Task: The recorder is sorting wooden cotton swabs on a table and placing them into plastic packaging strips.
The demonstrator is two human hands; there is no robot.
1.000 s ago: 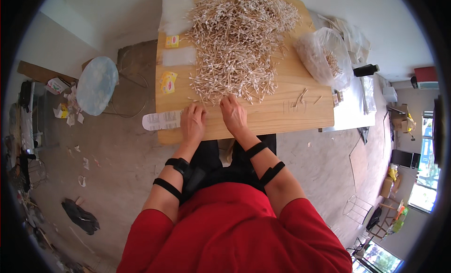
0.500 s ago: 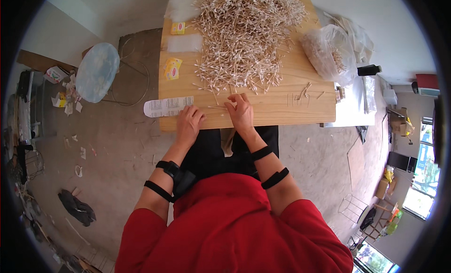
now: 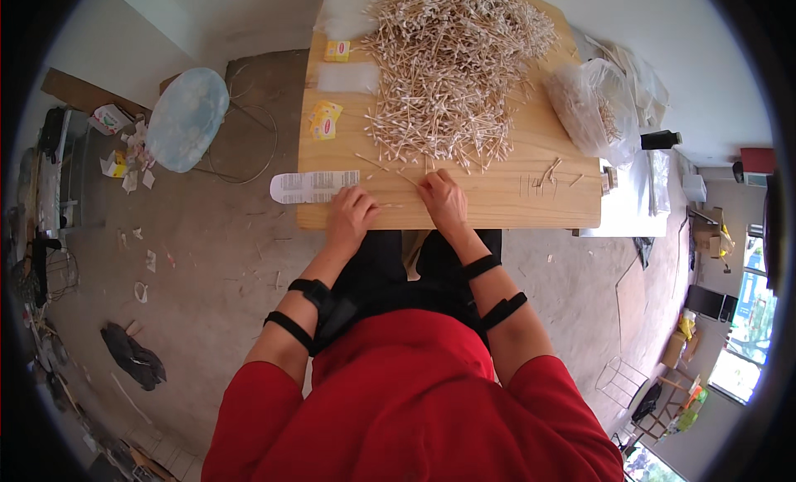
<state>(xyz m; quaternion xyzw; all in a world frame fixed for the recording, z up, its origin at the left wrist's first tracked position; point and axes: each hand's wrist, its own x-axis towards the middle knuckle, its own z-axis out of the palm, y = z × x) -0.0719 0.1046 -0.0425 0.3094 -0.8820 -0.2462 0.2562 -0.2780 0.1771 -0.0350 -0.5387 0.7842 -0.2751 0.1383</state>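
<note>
A large pile of cotton swabs (image 3: 452, 75) covers the far middle of the wooden table (image 3: 497, 210). At the near edge my left hand (image 3: 352, 212) is closed, with a cotton swab (image 3: 391, 206) sticking out to the right from its fingertips. My right hand (image 3: 445, 202) bends over the table just below the pile, its fingers pinching another cotton swab (image 3: 406, 178) that points up to the left. Beside my left fingers lies a white printed paper strip (image 3: 311, 187) with a rounded end, reaching past the table's left edge. A loose swab (image 3: 371, 161) lies above my hands.
Yellow printed cards (image 3: 325, 119), a small yellow box (image 3: 337, 51) and a clear plastic sheet (image 3: 348, 77) are on the table's left. A clear bag of swabs (image 3: 593, 113) stands at the right, above several loose sticks (image 3: 549, 173). A round blue-topped stool (image 3: 188, 119) is at the left.
The view has shifted, moving the table slightly right in the picture. The swab between my hands now extends from my left fingertips, and my right fingers pinch a different swab nearer the pile.
</note>
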